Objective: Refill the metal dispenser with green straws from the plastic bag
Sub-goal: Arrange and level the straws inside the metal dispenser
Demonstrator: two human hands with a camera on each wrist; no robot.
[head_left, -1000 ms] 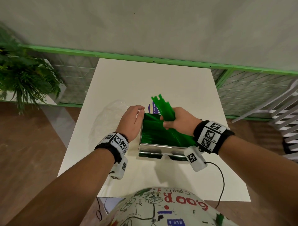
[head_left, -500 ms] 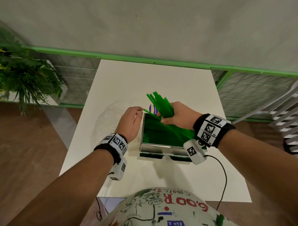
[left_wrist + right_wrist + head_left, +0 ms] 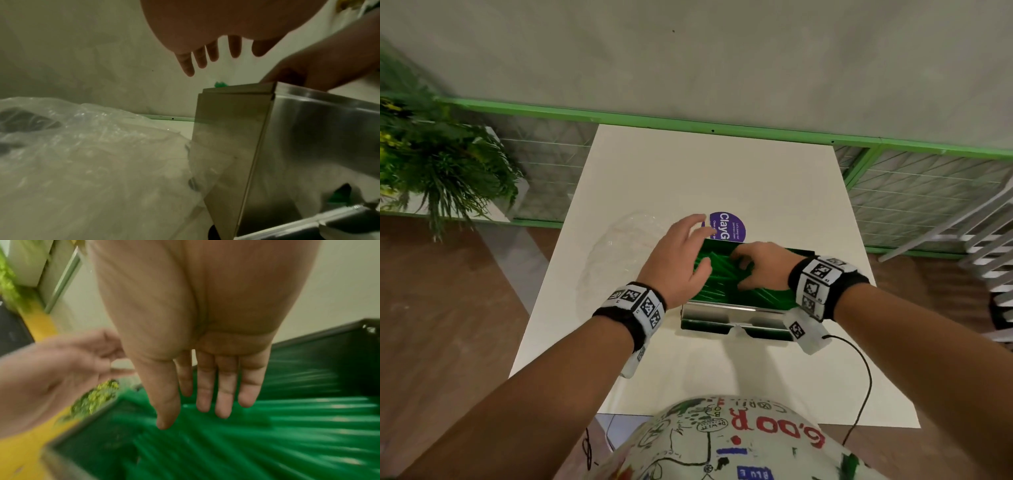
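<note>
White table (image 3: 688, 171), purple round sticker (image 3: 729, 226), leafy plant (image 3: 431, 164), green-framed mesh railing (image 3: 928, 192), wooden floor (image 3: 448, 308)

The metal dispenser (image 3: 736, 317) is a shiny steel box with an open top, standing on the white surface (image 3: 688, 178). Green straws (image 3: 726, 274) fill its inside, lying roughly side by side, some slightly crossed. The clear plastic bag (image 3: 616, 253) lies crumpled and flattened on the surface just to the left of the dispenser, touching its side wall.
</note>
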